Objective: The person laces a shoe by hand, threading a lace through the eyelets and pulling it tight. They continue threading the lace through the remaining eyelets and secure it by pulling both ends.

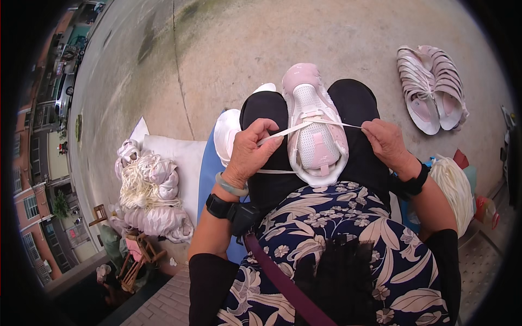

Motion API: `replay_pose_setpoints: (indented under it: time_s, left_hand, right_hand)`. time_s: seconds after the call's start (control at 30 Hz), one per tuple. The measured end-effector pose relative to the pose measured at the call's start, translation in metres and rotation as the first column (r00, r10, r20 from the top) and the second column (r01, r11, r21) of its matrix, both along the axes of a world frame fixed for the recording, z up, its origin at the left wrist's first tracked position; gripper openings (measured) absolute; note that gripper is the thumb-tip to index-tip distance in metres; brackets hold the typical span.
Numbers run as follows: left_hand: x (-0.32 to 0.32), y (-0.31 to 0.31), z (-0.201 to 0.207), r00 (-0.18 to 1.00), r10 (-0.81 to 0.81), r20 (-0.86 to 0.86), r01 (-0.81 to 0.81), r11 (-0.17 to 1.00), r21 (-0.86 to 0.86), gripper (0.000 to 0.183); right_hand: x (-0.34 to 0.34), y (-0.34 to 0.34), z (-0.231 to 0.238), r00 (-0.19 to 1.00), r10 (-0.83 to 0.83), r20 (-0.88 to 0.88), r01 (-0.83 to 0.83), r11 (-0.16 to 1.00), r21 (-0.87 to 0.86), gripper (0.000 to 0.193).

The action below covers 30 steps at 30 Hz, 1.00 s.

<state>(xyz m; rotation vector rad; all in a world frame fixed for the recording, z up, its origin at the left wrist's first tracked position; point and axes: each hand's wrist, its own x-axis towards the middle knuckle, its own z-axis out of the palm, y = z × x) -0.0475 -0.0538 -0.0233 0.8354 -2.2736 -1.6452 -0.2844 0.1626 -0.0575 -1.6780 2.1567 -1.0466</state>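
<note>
1. Across the lap, the shoe lay, toe toward twelve o'clock.
2. At nine o'clock, the left hand pinched a lace, grip closed.
3. At three, the right hand pinched another strand, grip closed.

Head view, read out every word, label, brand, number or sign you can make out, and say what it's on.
No text can be read.
Shoe: any marks on its tongue are too small to read.
Buildings at far left: any signs are too small and blurred.
</note>
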Motion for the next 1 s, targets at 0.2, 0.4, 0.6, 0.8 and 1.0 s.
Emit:
replay_pose_setpoints:
  time_s: [0.2, 0.4, 0.6, 0.8, 1.0]
  left_hand:
    - [0.069, -0.022, -0.004, 0.992, -0.122, 0.023, 0.097, 0.645, -0.758, 0.028]
    - [0.142, -0.033, 0.009, 0.965, -0.056, 0.257, 0.26, 0.343, -0.903, 0.043]
    - [0.219, -0.057, 0.026, 0.89, 0.184, 0.417, 0.364, 0.262, -0.894, 0.014]
    - [0.278, -0.1, 0.046, 0.868, 0.478, 0.135, 0.057, 0.175, -0.983, 0.007]
    - [0.334, -0.145, 0.059, 0.738, 0.666, 0.104, 0.029, 0.123, -0.992, 0.016]
  right_hand:
    - [-0.056, 0.087, -0.033, 0.988, -0.101, -0.116, 0.109, 0.992, 0.061, 0.01]
    - [-0.14, 0.217, -0.049, 0.875, -0.437, -0.207, 0.477, 0.851, 0.219, 0.012]
    - [-0.191, 0.304, -0.038, 0.737, -0.565, -0.372, 0.663, 0.712, 0.232, 0.018]
    - [-0.203, 0.322, -0.017, 0.532, -0.608, -0.589, 0.79, 0.606, 0.089, 0.01]
    - [-0.211, 0.326, 0.001, 0.454, -0.62, -0.64, 0.831, 0.554, 0.053, 0.009]
